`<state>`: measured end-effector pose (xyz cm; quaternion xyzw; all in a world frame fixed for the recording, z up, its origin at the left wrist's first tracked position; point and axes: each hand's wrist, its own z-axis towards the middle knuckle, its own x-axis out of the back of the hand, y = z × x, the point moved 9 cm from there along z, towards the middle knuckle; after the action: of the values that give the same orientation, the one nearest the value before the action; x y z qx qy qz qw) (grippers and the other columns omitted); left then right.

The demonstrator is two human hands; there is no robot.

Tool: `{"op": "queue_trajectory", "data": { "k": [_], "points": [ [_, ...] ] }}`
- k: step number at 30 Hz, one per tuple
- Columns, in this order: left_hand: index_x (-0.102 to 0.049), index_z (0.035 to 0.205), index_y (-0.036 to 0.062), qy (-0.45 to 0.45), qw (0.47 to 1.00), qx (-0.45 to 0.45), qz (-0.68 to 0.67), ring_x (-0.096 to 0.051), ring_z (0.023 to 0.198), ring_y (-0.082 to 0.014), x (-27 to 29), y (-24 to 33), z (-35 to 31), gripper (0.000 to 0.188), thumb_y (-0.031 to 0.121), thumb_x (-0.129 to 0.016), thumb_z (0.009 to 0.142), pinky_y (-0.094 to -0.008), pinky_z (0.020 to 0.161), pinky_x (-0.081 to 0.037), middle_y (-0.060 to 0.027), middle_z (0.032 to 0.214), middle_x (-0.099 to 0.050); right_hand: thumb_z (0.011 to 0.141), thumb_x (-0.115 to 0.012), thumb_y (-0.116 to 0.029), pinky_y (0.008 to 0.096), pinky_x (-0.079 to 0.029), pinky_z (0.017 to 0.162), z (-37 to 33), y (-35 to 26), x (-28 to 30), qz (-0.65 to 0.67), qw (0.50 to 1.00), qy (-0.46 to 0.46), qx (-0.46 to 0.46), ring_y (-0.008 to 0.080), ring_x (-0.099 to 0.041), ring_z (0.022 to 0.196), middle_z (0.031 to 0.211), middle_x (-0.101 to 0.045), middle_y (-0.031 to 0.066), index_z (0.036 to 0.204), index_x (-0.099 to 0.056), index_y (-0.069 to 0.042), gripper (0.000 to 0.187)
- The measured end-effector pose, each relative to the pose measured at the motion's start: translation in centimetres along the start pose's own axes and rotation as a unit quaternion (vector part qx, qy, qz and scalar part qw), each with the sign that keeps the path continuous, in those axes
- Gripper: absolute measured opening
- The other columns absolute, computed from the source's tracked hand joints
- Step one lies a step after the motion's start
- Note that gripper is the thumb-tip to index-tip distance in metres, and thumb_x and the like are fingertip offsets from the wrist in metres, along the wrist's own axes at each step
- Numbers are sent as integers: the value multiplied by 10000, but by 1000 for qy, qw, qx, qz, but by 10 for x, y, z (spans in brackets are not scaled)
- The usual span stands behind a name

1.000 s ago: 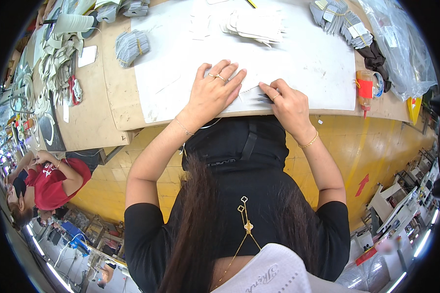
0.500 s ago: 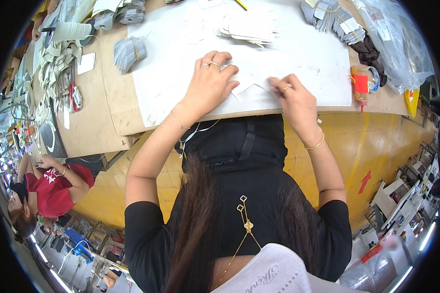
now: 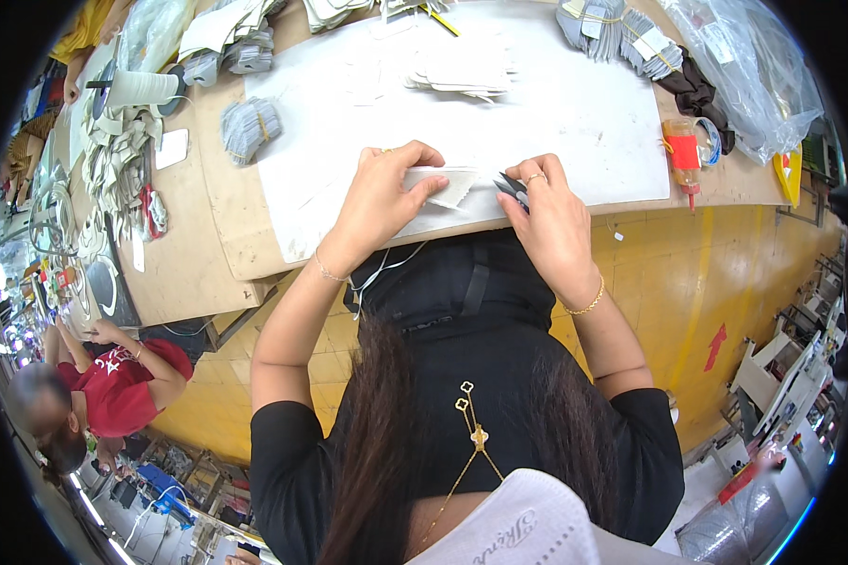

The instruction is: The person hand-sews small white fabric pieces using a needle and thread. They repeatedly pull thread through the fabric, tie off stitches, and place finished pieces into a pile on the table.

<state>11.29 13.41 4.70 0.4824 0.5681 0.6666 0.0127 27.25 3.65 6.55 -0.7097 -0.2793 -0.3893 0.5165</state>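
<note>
My left hand [image 3: 379, 196] is closed on a white cut piece [image 3: 459, 185] with a zigzag edge, pinched between thumb and fingers above the near edge of the white-covered table. A little to its right, my right hand [image 3: 553, 218] grips dark thread snips [image 3: 512, 188], their tips toward the piece but apart from it. Part of the snips is hidden in my palm. Beyond both hands lies a stack of white pieces [image 3: 462, 77] on the white sheet [image 3: 594, 132].
A grey rubber-banded bundle [image 3: 251, 128] lies at left, with more grey bundles [image 3: 622, 36] at far right. An orange bottle with a red band [image 3: 685, 158] sits near the right edge beside clear plastic [image 3: 749, 75]. A thread cone [image 3: 141, 88] stands far left; a person in red [image 3: 127, 381] works there.
The dark snips now show in my right hand, which has shifted slightly left and down. My left hand has moved left and lower, and the white piece is now raised and more visible.
</note>
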Motion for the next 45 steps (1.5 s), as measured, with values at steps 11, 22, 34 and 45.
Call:
{"op": "queue_trajectory", "data": {
  "k": [11, 22, 34, 45],
  "points": [
    [-723, 1057, 21, 11, 997, 44, -56, -677, 981, -249, 5, -2, 6, 283, 214, -790, 861, -346, 915, -499, -124, 1011, -755, 911, -691, -154, 456, -548, 718, 26, 19, -7, 93, 993, 71, -16, 386, -693, 787, 860, -713, 204, 994, -637, -5, 179],
    [-704, 1224, 74, 243, 960, -71, 118, -547, 1175, -372, 46, -3, 84, 482, 335, -803, 831, -464, 1013, -428, -174, 1254, -620, 909, -744, -176, 225, -510, 583, 41, 61, 15, 328, 934, 23, -136, 81, -708, 768, 879, -742, 61, 1060, -680, 7, 246],
    [-663, 1122, 26, 168, 947, 168, 215, -553, 1083, -365, 94, -116, -69, 387, 161, -824, 797, -444, 952, -464, -163, 1096, -614, 878, -797, -345, 255, -491, 609, 110, 115, 42, 336, 917, 200, -70, 152, -694, 760, 1068, -694, 65, 1107, -674, 5, 436],
    [-646, 1113, 20, 71, 986, 94, -116, -640, 1016, -285, 40, -67, -33, 293, 116, -765, 862, -370, 912, -485, -129, 1055, -671, 844, -805, -411, 378, -528, 709, 78, 105, 6, 59, 979, 142, -136, 253, -669, 729, 808, -704, 139, 904, -697, 11, 440]
  ]
}}
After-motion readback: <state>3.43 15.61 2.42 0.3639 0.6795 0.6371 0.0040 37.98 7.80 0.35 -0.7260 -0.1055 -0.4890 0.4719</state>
